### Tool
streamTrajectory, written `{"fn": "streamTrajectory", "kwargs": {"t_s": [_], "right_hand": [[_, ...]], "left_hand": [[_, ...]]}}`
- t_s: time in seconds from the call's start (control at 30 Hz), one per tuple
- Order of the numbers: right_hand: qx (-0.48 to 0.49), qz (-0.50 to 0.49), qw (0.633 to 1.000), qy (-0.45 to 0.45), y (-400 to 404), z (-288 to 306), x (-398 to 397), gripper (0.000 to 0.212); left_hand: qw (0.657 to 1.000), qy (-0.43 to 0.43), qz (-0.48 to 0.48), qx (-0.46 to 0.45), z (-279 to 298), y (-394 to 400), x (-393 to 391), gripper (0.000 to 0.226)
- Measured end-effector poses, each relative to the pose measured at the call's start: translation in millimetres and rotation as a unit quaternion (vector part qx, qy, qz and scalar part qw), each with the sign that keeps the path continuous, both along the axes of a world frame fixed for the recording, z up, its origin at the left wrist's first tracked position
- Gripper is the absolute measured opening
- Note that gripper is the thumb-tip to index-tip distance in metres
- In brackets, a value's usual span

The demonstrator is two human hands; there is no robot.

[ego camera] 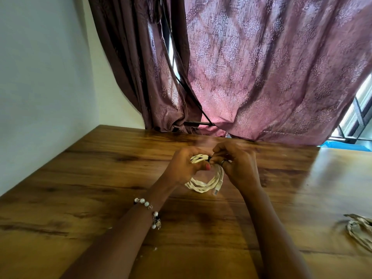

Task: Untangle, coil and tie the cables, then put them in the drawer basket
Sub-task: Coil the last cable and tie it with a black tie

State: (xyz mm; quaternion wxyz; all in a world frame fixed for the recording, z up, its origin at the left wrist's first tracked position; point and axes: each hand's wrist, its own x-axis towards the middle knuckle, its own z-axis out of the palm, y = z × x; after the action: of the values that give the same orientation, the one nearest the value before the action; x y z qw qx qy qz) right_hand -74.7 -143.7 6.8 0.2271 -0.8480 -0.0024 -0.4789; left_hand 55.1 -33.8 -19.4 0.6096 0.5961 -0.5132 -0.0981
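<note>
Hands working a coiled white cable above the wooden tabletop.

Left hand (182,165) curls round the far-left part of the white cable coil (203,183), thumb pressed against the bundle; right hand (234,164), wearing a ring, pinches a small dark tie (210,159) at the coil's top, just beside the left thumb. Coil hangs between both hands, its clear plug (216,190) pointing down at the near right. A beaded bracelet (148,213) sits on the left wrist. Another pale cable bundle (360,231) lies on the tabletop (100,178) at the right edge, well apart. Patterned curtains (261,67) hang beyond.
</note>
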Motion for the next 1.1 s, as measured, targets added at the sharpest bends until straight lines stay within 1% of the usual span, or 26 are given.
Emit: {"fn": "streamTrajectory", "kwargs": {"t_s": [0.13, 0.2, 0.33, 0.43, 0.57, 0.7, 0.83, 0.9, 0.97, 1.0, 1.03, 1.1], "right_hand": [[0.131, 0.045, 0.990, 0.008, 0.7, 1.1, -1.8, 0.023], [0.173, 0.071, 0.982, 0.028, -1.1, 3.0, -4.8, 0.027], [0.230, 0.112, 0.966, 0.046, -4.3, 7.7, -7.6, 0.049], [0.286, 0.141, 0.947, 0.033, -4.5, 9.2, -8.8, 0.057], [0.312, 0.156, 0.936, 0.040, -2.8, 7.3, -8.5, 0.060], [0.336, 0.150, 0.929, 0.040, -2.7, 4.6, -5.1, 0.061], [0.371, 0.154, 0.914, 0.052, -5.7, 1.3, -2.3, 0.055], [0.386, 0.141, 0.910, 0.054, -3.8, 1.0, -1.7, 0.042], [0.422, 0.136, 0.895, 0.043, -4.0, 1.0, -4.2, 0.022], [0.445, 0.138, 0.884, 0.041, -5.1, 0.8, -6.2, 0.019], [0.457, 0.134, 0.878, 0.051, -7.5, 0.1, -8.0, 0.021], [0.440, 0.117, 0.884, 0.102, -10.7, -1.5, -9.9, 0.023]], "left_hand": [[0.999, 0.022, -0.003, 0.023, 2.8, 0.3, -2.0, 0.022], [0.999, 0.032, -0.017, 0.015, 3.6, 0.4, -4.3, 0.016], [0.997, 0.064, -0.032, 0.004, 3.3, 0.2, -5.6, 0.019], [0.995, 0.084, -0.048, 0.012, 4.2, 0.6, -6.1, 0.023], [0.996, 0.066, -0.042, 0.039, 5.9, 2.6, -5.9, 0.029], [0.998, 0.050, -0.027, 0.041, 5.2, 3.4, -6.2, 0.027], [0.998, 0.028, -0.024, 0.046, 7.9, 5.2, -8.5, 0.025], [0.998, 0.024, -0.026, 0.044, 8.3, 5.4, -12.4, 0.023], [0.998, 0.037, -0.019, 0.041, 8.0, 5.7, -13.2, 0.022], [0.998, 0.046, -0.013, 0.039, 7.2, 5.7, -11.8, 0.023], [0.998, 0.051, -0.006, 0.038, 5.8, 5.5, -9.8, 0.026], [0.998, 0.047, 0.006, 0.043, 4.4, 5.6, -7.5, 0.036]]}}
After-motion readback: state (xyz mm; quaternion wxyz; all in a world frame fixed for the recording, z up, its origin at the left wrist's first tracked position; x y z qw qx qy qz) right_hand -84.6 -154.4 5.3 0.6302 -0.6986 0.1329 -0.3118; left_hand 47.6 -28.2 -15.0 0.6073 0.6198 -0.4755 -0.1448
